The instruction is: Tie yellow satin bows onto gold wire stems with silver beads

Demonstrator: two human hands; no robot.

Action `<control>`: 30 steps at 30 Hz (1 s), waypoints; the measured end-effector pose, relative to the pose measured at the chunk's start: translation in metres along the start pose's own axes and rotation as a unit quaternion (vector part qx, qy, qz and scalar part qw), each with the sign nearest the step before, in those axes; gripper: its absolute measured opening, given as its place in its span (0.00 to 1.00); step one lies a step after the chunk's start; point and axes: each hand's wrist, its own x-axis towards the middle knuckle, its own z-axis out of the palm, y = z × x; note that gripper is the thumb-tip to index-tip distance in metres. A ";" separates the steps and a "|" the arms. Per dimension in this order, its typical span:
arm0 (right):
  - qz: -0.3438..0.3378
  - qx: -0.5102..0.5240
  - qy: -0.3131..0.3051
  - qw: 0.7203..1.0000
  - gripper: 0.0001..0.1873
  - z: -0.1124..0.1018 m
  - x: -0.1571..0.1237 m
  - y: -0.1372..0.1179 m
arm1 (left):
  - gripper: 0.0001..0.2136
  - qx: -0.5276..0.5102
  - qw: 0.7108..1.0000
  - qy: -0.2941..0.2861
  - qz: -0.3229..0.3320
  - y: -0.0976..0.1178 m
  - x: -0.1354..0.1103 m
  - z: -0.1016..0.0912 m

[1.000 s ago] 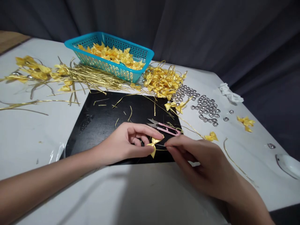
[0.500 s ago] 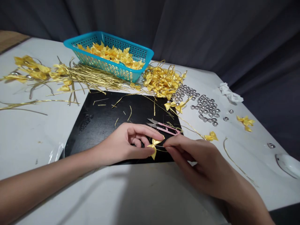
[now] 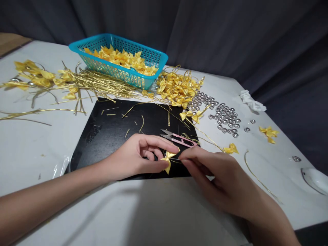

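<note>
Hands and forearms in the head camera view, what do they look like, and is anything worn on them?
The left hand and right hand are ungloved, with slim fingers and no rings showing on the visible ones. The left forearm and right forearm show no sleeve, watch, bracelet or clear marking within the frame.

Edged very slightly closer to the yellow bow (image 3: 168, 161) with the right grip (image 3: 222, 181), toward the left edge of the tabletop (image 3: 159, 212). Between bow and grip, brought two strands of gold cord (image 3: 175, 159) nearer together, leaving a narrower gap than a second ago.
</note>
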 end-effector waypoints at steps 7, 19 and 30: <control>-0.009 -0.005 0.002 1.000 0.07 0.000 0.001 -0.001 | 0.14 0.004 1.000 -0.001 0.003 -0.001 0.001 0.001; -0.058 -0.101 -0.001 0.993 0.07 0.008 0.000 -0.002 | 0.11 0.013 1.000 0.014 -0.001 0.002 -0.001 0.002; -0.126 -0.218 0.041 0.967 0.10 0.021 0.001 -0.010 | 0.09 -0.008 0.999 -0.005 0.038 -0.004 0.000 0.002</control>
